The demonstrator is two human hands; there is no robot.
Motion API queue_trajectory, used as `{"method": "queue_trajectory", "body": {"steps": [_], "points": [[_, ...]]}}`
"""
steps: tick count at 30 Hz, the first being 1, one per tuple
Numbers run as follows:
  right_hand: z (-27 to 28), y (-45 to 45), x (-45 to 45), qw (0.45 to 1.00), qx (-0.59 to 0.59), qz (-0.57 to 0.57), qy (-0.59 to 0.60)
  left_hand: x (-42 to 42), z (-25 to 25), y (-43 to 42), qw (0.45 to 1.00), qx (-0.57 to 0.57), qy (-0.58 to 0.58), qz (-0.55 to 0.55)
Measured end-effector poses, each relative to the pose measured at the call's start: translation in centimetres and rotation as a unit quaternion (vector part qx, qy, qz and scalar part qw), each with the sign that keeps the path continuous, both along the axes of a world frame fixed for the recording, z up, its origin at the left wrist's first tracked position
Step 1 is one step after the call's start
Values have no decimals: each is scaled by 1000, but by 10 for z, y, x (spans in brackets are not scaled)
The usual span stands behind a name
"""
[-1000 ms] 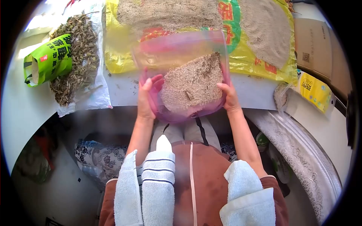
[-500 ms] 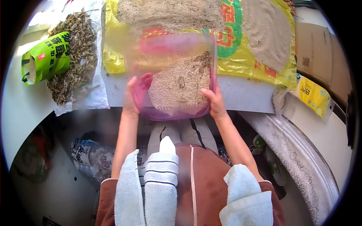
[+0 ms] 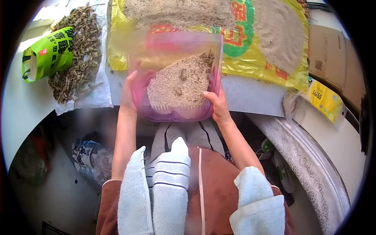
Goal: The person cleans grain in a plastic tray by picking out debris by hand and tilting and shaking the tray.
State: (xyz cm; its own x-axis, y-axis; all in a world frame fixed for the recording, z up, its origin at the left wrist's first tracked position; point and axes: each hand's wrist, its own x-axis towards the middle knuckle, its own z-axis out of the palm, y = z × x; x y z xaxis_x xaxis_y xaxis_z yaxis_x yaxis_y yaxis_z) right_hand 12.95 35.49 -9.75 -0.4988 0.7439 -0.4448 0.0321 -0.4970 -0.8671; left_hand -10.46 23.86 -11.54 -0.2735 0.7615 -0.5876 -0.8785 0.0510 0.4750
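Observation:
A translucent pink-purple plastic bin (image 3: 168, 115) is held up between my two hands at the near edge of the table. My left hand (image 3: 131, 88) grips its left side, the fingers partly seen through the plastic. On the right side, my right hand (image 3: 219, 106) clasps the wall with the thumb over the rim. Inside, small pale seeds (image 3: 176, 86) lie in a sloping heap toward the lower right. Dark bits of chaff (image 3: 206, 60) gather along the heap's upper right corner, with a few more specks in the middle.
Behind the bin, a yellow printed sack (image 3: 243, 68) carries spread pale seeds (image 3: 184, 13) and a finer heap (image 3: 276, 35). Dried pods (image 3: 84, 51) and a green bag (image 3: 49, 55) lie left. A cardboard box (image 3: 329, 55) and yellow packet (image 3: 325, 100) stand right.
Both hands have carried the bin slightly left and away from my body. The seeds inside have shifted, and the dark chaff is more bunched at the upper right.

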Motion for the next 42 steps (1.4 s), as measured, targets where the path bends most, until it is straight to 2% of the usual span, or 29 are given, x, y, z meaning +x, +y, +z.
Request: {"method": "queue_trajectory", "body": {"steps": [1, 5, 7, 8, 10, 11, 12, 16, 19, 22, 23, 24, 25, 26, 28, 29, 31, 33, 35, 38, 40, 41, 42], "points": [[-5, 5, 3, 999, -37, 8, 30, 0, 9, 4, 999, 10, -33, 7], [-25, 56, 40, 981, -158, 18, 108, 54, 18, 28, 991, -26, 122, 57], [-18, 68, 48, 974, -175, 25, 143, 75, 24, 34, 989, -27, 126, 77], [-18, 65, 49, 983, -136, 26, 121, 74, 24, 33, 989, -22, 128, 77], [-19, 54, 40, 995, -59, 34, 76, 52, 11, 21, 998, -2, 27, 48], [-18, 45, 34, 998, -55, 28, 25, 40, 4, 16, 999, 7, -21, 34], [-26, 41, 33, 997, -53, 35, 37, 33, -2, 14, 999, 5, -22, 30], [-54, 44, 23, 996, -73, 40, 20, 29, -38, 15, 989, -91, 96, 63], [-59, 47, 21, 997, -67, 46, -2, 25, -51, 13, 985, -105, 126, 56], [-70, 48, 18, 999, -21, 13, -21, 20, -52, 14, 962, -113, 244, 50], [-72, 49, 17, 998, -14, 25, -48, 21, -49, 10, 886, -160, 434, 36], [-74, 51, 17, 997, -5, 35, -73, 22, -34, 11, 770, -197, 606, 18], [-74, 54, 15, 994, 4, 44, -99, 21, -20, 14, 620, -224, 752, 1], [-74, 57, 14, 990, 24, 53, -125, 21, -12, 19, 638, -126, 758, -49], [-69, 62, 12, 979, 64, 76, -176, 30, -16, 29, 610, -16, 764, -211], [-65, 62, 10, 953, 189, 51, -233, 30, -20, 34, 586, 41, 756, -289], [-49, 67, 4, 841, 427, 0, -333, 28, -34, 43, 554, 55, 752, -353], [-43, 67, -14, 790, 554, 91, -245, 27, -44, 47, 534, 53, 746, -394], [-54, 69, -38, 735, 623, 208, -170, 23, -41, 49, 524, 34, 746, -411], [-53, 65, -71, 587, 651, 391, -281, 24, -44, 49, 517, 16, 756, -400], [-61, 67, -81, 578, 610, 434, -324, 25, -37, 49, 489, -4, 774, -402], [-64, 69, -84, 570, 590, 455, -346, 25, -33, 49, 530, -20, 758, -379], [-59, 70, -83, 581, 618, 428, -312, 24, -29, 49, 571, -37, 742, -350]]}}
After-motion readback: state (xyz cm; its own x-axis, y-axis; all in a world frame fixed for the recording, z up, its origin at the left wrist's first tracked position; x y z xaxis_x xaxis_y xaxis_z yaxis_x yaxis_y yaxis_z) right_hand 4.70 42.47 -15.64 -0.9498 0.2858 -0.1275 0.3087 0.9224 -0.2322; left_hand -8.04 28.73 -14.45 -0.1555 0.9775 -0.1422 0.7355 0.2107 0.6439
